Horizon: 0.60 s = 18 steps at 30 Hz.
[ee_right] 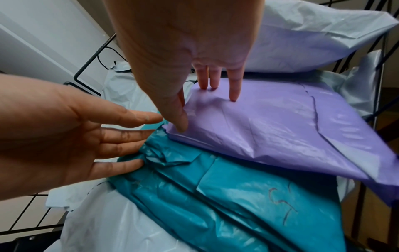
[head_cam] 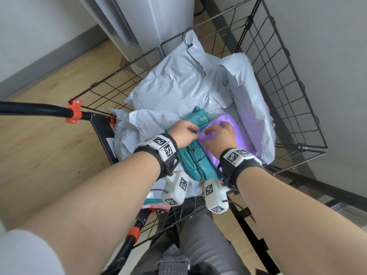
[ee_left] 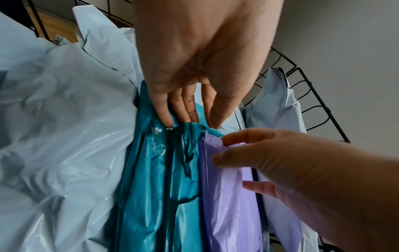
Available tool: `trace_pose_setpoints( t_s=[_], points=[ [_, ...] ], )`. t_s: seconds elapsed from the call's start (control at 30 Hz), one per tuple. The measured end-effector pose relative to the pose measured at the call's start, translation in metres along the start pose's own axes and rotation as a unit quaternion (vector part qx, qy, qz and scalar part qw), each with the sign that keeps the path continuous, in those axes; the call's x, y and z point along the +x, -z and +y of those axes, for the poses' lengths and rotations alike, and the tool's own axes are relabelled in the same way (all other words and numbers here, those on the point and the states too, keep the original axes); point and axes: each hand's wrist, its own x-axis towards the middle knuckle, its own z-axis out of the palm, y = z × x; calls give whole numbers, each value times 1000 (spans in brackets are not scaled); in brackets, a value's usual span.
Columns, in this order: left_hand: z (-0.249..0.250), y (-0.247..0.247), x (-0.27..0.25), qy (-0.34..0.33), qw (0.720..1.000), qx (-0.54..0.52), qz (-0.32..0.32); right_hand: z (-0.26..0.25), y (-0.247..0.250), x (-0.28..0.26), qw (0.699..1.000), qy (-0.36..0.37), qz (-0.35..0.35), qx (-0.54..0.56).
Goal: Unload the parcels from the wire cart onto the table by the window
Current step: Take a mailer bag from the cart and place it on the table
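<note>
Pale wood flooring [head_cam: 49, 135] and a grey wall surround the black wire-grid cart [head_cam: 282, 80] you lean over, its orange-clamped black handle bar [head_cam: 35, 110] at your left. Your left hand [head_cam: 183, 133] has its fingers straight and loosely spread, tips pressing the bunched, crinkled end of the glossy teal plastic mailer parcel [ee_right: 226, 196], which lies flat and long, with scrawled pen marks near its middle. Your right hand [head_cam: 221, 135] rests beside it on the smooth, pillowy lilac plastic mailer parcel [ee_right: 280, 129]: three fingertips [ee_right: 234, 95] dent its top while the thumb sits at its corner; whether it truly pinches the edge is hard to say from here. Both hands are close together, almost touching. Lilac overlaps teal's edge. Beneath and behind them lie crumpled pale grey-blue plastic mailer parcels [head_cam: 178, 82], creased and shiny, filling the cart basket.
</note>
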Motion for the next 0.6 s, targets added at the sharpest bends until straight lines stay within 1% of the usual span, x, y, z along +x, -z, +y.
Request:
trace_pose_setpoints(
  t_s=[0.2,0.37,0.5,0.6],
  points=[
    [-1,4,0,-4,1000,2,-10,0,6,0,999,10,38,6],
    [-3,1,-3,-10,1000,16,-12,-1,-2,0,999,37,37,-11],
    [-4,-2,-5,-18,999,35,-10,-5,-11,-2,998,34,51,-22],
    [-4,-3,-7,-19,999,40,-13,-10,-9,-6,998,31,49,-4]
  ],
)
